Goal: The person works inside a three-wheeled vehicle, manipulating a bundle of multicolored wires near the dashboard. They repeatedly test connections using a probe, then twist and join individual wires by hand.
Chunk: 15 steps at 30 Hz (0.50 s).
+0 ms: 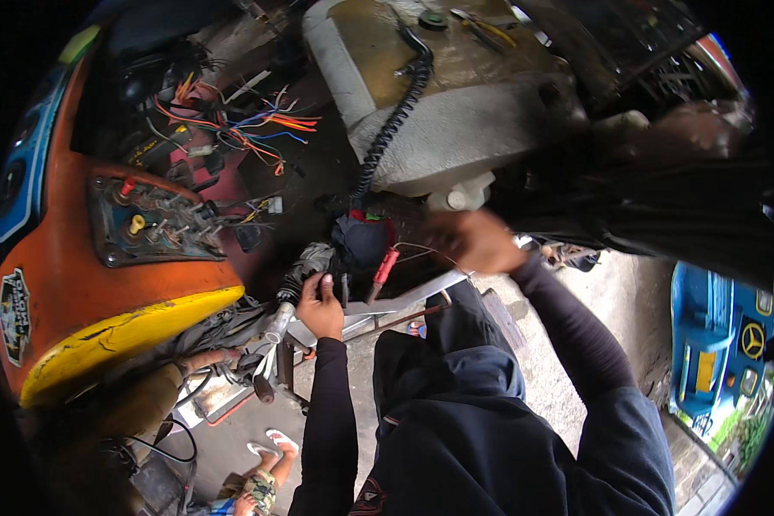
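- Black sleeves cover both forearms, which rise from the lower edge toward the open machine.
- Left hand [320, 303]: fingers curled around a grey ribbed boot [305, 265] at the upper end of a metal shaft [277, 322], just below the centre of the view; thumb and fingertips press on the boot's rim.
- Right hand [471, 241]: blurred, closed into a loose fist above the frame; whether it pinches anything cannot be told. A thin wire [414, 250] runs from the red clip [383, 267] toward it.
- Red clip: hangs tilted between the two hands, beside a dark bundle [359, 241] with red behind it.
- Coiled black cable [393, 120]: descends from the top of the pale seat [456, 129] to the dark bundle, crossing the seat's front edge.
- Pale seat: worn, stained, lying above the hands; a white plastic part [461, 194] sits under its lower edge.
- Orange body panel [69, 284] with yellow lip [120, 335]: fills the left side and screens the area below it.
- Switch plate [155, 222]: mounted on the panel, bearing a red and a yellow knob.
- Loose wires [249, 129]: orange, blue and white, tangled in the open cavity above the plate.
- Grey metal frame [404, 297]: runs slantwise under the right hand.
- Another person's sandalled foot [271, 443] shows at the lower edge, on the concrete floor [568, 344].
- Blue toy car [714, 335]: stands well apart at the right rim.
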Available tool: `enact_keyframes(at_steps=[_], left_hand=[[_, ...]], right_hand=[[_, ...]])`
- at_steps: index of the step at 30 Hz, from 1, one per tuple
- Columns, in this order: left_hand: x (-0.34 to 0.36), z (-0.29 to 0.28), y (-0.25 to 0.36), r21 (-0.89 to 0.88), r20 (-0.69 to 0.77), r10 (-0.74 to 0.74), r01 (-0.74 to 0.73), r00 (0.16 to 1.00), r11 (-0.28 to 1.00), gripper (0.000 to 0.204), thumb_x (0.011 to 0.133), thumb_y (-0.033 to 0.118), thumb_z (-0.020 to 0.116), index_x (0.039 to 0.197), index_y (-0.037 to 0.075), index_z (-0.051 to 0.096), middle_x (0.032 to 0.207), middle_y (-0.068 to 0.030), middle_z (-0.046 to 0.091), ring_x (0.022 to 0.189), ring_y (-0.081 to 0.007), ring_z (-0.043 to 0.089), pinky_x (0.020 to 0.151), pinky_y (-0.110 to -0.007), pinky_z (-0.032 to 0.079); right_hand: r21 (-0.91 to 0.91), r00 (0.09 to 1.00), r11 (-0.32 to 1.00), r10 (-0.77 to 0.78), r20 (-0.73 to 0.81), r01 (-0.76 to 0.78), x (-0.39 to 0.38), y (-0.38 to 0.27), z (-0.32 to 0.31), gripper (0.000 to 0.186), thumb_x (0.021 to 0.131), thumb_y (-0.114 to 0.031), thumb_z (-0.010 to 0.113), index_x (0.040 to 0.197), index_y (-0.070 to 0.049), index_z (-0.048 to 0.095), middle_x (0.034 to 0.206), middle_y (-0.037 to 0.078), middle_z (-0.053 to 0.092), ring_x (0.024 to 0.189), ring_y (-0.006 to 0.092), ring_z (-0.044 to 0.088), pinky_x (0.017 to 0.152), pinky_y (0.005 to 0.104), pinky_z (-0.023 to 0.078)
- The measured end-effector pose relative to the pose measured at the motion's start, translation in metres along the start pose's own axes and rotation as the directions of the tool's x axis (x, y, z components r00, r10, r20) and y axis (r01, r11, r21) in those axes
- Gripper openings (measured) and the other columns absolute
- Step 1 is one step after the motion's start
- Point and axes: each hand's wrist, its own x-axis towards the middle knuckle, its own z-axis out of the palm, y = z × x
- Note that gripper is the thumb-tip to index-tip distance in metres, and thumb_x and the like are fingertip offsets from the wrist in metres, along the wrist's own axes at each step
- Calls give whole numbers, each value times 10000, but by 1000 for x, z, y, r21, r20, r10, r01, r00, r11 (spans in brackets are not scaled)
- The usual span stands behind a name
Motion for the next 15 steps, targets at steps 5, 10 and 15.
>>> enact_keyframes(at_steps=[5,10,15], left_hand=[[-2,-11,24,363,-58,88,-61,994,930,344,954,401,740,1059,75,773,963,-214,756,874,-369,720,810,-423,545],[-10,-20,2,436,-67,204,-156,977,886,342,952,281,730,979,-59,742,928,-200,764,853,-301,726,840,-417,556],[-6,-3,59,328,-26,-19,26,999,944,283,984,296,702,1008,20,758,985,-175,763,894,-373,695,863,-435,543]], right_hand=[[-449,803,688,-354,479,571,97,33,112,543,733,-472,738,1152,-131,684,1138,141,675,993,338,708,812,493,583],[-412,602,514,-280,748,752,167,73,198,355,725,-326,732,999,-101,735,1020,136,717,944,307,724,778,457,587],[-425,583,537,-159,797,728,157,113,207,179,716,-179,727,846,-71,786,902,130,759,895,276,739,744,420,592]])
